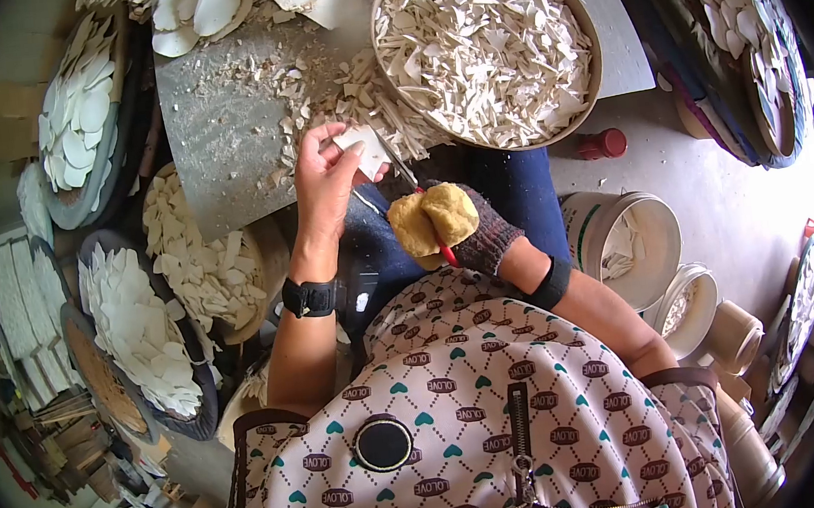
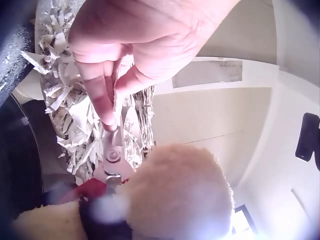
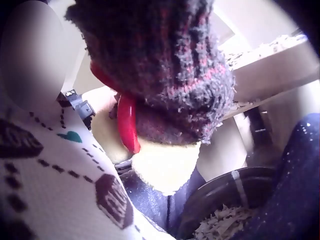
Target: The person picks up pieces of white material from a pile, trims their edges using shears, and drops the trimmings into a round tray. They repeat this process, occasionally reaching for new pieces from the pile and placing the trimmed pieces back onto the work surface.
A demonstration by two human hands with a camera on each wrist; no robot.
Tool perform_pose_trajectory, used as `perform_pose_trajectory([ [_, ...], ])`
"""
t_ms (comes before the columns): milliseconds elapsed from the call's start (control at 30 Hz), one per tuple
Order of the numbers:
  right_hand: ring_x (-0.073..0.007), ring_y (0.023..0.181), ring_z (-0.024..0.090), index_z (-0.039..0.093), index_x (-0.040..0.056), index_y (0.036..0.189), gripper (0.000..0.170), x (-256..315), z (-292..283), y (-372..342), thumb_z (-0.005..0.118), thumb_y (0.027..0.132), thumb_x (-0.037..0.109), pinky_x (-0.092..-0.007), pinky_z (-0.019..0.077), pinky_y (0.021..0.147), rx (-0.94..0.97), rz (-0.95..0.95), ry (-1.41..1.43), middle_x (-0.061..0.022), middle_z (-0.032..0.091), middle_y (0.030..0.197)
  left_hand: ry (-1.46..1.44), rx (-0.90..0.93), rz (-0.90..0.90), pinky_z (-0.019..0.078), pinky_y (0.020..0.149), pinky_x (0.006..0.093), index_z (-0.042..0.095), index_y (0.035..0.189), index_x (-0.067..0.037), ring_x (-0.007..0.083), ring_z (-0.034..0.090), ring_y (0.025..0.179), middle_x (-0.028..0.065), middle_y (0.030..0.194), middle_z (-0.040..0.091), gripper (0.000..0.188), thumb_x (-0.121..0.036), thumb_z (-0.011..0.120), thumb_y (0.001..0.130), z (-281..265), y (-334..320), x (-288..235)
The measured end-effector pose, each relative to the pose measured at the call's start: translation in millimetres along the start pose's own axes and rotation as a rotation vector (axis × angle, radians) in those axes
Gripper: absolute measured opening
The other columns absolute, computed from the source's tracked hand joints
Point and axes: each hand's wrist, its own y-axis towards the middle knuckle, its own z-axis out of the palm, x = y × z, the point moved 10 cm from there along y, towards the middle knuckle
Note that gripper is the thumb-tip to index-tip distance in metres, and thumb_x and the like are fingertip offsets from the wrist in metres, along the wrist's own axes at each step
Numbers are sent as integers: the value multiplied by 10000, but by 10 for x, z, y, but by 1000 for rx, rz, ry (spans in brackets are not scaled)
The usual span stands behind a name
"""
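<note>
My bare left hand (image 1: 325,178) pinches a thin, flat white piece (image 1: 363,149) between thumb and fingers above my lap. In a dark knitted glove, my right hand (image 1: 481,231) grips red-handled shears (image 1: 402,167). Thick yellow foam padding (image 1: 433,218) covers part of that grip. The metal blades reach up to the edge of the white piece. In the left wrist view the pivot of the shears (image 2: 113,155) lies just below the left fingertips. The right wrist view shows a red handle (image 3: 128,125) beside the glove (image 3: 160,65), with the fingers mostly hidden.
A round tray (image 1: 596,66) of white chips stands on the grey board (image 1: 219,165), which is littered with scraps. Baskets of larger white slices (image 1: 137,327) crowd the left. White buckets (image 1: 658,237) and a red-lidded jar (image 1: 604,144) stand on the right.
</note>
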Motion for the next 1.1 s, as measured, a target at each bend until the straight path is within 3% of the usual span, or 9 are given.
perform_pose_trajectory([
  [167, -224, 889, 593, 552, 54, 980, 288, 105, 103, 59, 662, 771, 217, -301, 472, 785, 33, 123, 735, -87, 605, 958, 108, 108, -10, 535, 596, 261, 474, 1122, 24, 186, 634, 698, 132, 925, 619, 293, -34, 544, 844, 99, 0, -18],
  [233, -232, 890, 591, 548, 55, 987, 306, 81, 22, 68, 673, 760, 219, -302, 471, 789, 0, 28, 451, -91, 602, 959, 142, 96, 10, 535, 600, 252, 470, 1125, 26, 182, 636, 691, 124, 917, 623, 294, -34, 540, 846, 108, -5, -31],
  [333, -173, 921, 583, 522, 34, 1035, 253, 90, -11, 64, 611, 822, 137, -290, 474, 835, 11, -100, 59, -76, 588, 999, 65, -57, 143, 538, 609, 246, 481, 1142, 32, 180, 640, 701, 127, 908, 627, 305, -34, 537, 849, 3, 12, -16],
  [433, -131, 916, 580, 519, 29, 1043, 242, 149, -2, 43, 610, 837, 116, -278, 478, 842, 33, -146, -198, -53, 588, 1001, 27, -87, 108, 545, 623, 252, 509, 1128, 41, 195, 647, 716, 141, 916, 629, 294, -33, 542, 846, -22, 13, 58],
  [667, -114, 888, 580, 545, 42, 1011, 285, 172, -33, -24, 675, 790, 166, -264, 481, 813, 34, 27, -184, -41, 596, 998, -32, -74, 23, 555, 602, 252, 529, 1074, 92, 218, 654, 682, 162, 888, 630, 257, 5, 531, 832, -14, 54, 96],
  [767, -221, 788, 609, 575, 74, 935, 254, 229, -83, -26, 665, 761, 235, -304, 485, 704, -59, -40, -96, -77, 624, 848, -8, -55, 10, 551, 588, 247, 526, 1072, 88, 209, 652, 670, 157, 881, 629, 255, -5, 534, 835, -13, 57, 102],
  [867, -204, 804, 609, 574, 68, 932, 245, 215, 21, -3, 663, 765, 224, -303, 487, 707, -1, 91, 591, -78, 626, 867, 43, -16, -14, 540, 606, 250, 529, 1078, 31, 205, 650, 707, 141, 895, 625, 257, -53, 555, 837, -3, 40, 108],
  [933, -206, 805, 611, 576, 67, 929, 241, 177, -69, 1, 662, 765, 222, -302, 489, 708, -17, -32, 297, -78, 628, 863, 75, 47, -27, 536, 600, 245, 522, 1061, 21, 198, 647, 697, 138, 888, 623, 241, -65, 556, 839, 50, 18, 82],
  [1100, -192, 822, 611, 569, 66, 977, 264, 148, -92, 27, 668, 766, 189, -298, 494, 726, -9, -145, -23, -68, 630, 896, 110, 27, 24, 534, 597, 247, 498, 1045, 9, 186, 641, 683, 132, 878, 622, 225, -51, 557, 836, 9, 19, 56],
])
